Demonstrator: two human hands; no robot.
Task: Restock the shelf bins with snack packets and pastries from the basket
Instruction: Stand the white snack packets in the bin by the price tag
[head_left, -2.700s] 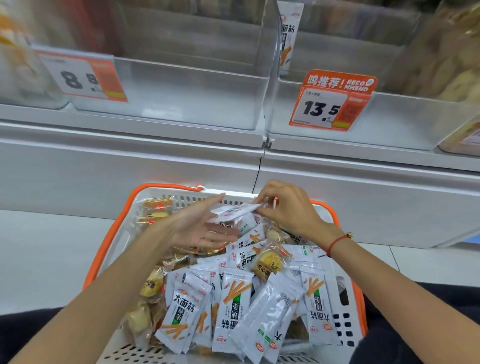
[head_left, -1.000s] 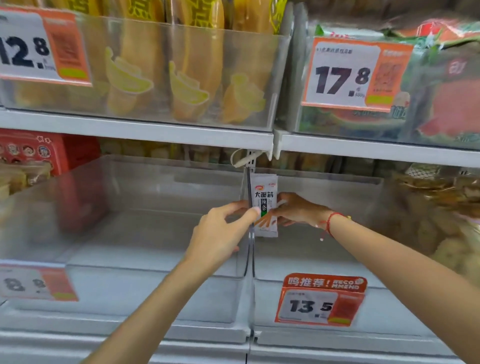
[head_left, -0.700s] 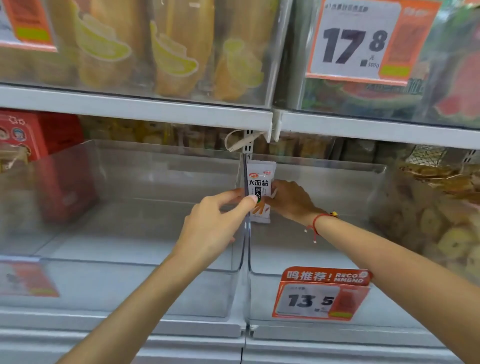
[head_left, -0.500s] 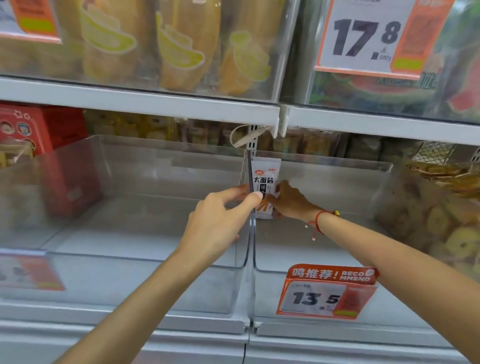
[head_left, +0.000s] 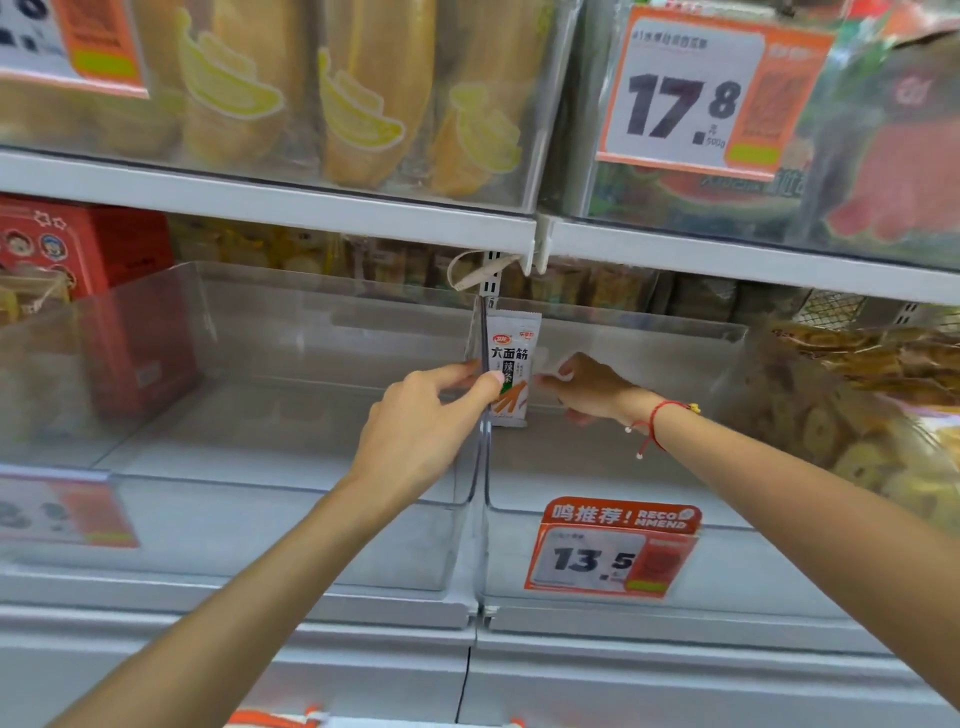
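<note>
Clear shelf bins (head_left: 332, 519) fill our head view under a white shelf edge (head_left: 270, 200). We hold a white snack packet (head_left: 511, 371) with orange sticks printed on it, upright inside the right bin (head_left: 727, 566) against the divider. Our left hand (head_left: 415, 426) pinches it; our right hand (head_left: 587, 387), fingers curled, touches its edge. Bare bin floor lies around it.

basket (head_left: 270, 719) cut off at bottom edge, left price tag (head_left: 67, 512) blurred, packet's (head_left: 511, 374) left edge behind divider (head_left: 483, 415)
</note>
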